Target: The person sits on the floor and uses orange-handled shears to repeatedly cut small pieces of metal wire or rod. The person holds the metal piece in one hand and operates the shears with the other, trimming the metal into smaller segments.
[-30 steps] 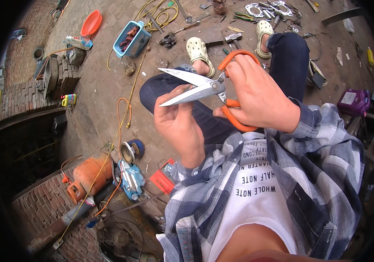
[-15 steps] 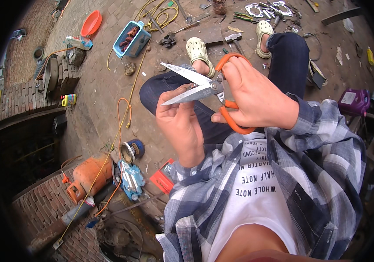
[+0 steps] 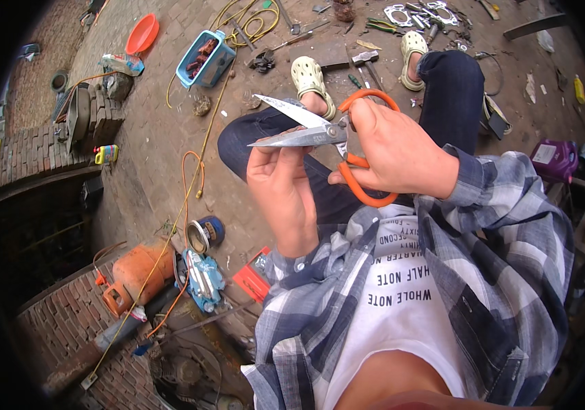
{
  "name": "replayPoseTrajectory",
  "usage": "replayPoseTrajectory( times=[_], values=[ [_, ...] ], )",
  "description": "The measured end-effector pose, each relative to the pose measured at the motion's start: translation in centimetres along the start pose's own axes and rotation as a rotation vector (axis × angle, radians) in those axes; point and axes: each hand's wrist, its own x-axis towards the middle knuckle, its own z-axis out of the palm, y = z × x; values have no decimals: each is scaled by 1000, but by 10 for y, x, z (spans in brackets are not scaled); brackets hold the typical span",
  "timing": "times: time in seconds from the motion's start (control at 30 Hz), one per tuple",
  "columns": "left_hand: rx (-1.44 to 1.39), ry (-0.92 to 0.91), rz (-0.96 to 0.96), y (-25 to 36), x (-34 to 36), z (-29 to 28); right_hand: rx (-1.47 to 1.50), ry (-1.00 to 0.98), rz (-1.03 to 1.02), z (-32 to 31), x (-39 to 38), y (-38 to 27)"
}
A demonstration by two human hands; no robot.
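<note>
A large pair of scissors (image 3: 297,139) with orange handles is held over my lap, its blades parted and pointing left. My right hand (image 3: 412,154) is wrapped around the handles. Close under the lower blade is my left hand (image 3: 284,195), palm turned up and fingers bent together at the blade. The lower blade covers its fingertips, so whatever they pinch cannot be made out.
On the paved ground ahead are a blue bin (image 3: 205,63), a hammer (image 3: 365,58), green-handled pliers (image 3: 383,26) and metal gaskets (image 3: 429,12). An orange gas cylinder (image 3: 143,271), an open can (image 3: 205,234) and a red box (image 3: 251,275) stand left. A purple jug (image 3: 553,158) stands right.
The scissor blades have drawn somewhat closer together, the lower one swinging up to lie nearly level across my left fingers. Both hands stay in almost the same place.
</note>
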Motion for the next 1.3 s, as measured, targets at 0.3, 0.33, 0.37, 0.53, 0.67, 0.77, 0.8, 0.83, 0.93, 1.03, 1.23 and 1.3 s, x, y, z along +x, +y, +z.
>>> replayPoseTrajectory(
  times=[0.3, 0.33, 0.37, 0.53, 0.67, 0.77, 0.8, 0.83, 0.93, 1.03, 1.23, 1.3],
  values=[
    [-198, -80, -196, -5, 8, -24, 12, -5, -35, -1, 1, 5],
    [-222, -83, -222, -5, 9, -27, -4, -22, -32, -4, 2, 4],
    [-250, -99, -259, -4, 10, -29, -20, -38, -29, -5, 2, 3],
    [-426, -67, -474, -4, 16, -34, -113, -41, -50, -8, 1, 8],
    [-452, 1, -538, -2, 15, -31, -157, -74, -63, -9, 1, 12],
    [-527, -42, -612, -7, 20, -39, -209, -77, -68, -11, 2, 15],
    [-525, -65, -632, -8, 21, -41, -204, -101, -61, -11, 2, 15],
    [-523, -88, -650, -9, 22, -43, -198, -126, -54, -12, 2, 15],
    [-530, -102, -643, -12, 21, -42, -22, -177, 2, -14, 3, 16],
    [-582, -169, -518, -14, 16, -33, 348, -265, 200, -13, 4, 19],
    [-9, -22, 7, -12, 6, -15, 318, -65, 116, -12, -5, 9],
    [106, -4, 162, -11, 2, -10, 220, 34, -12, -7, -9, 7]
  ],
)
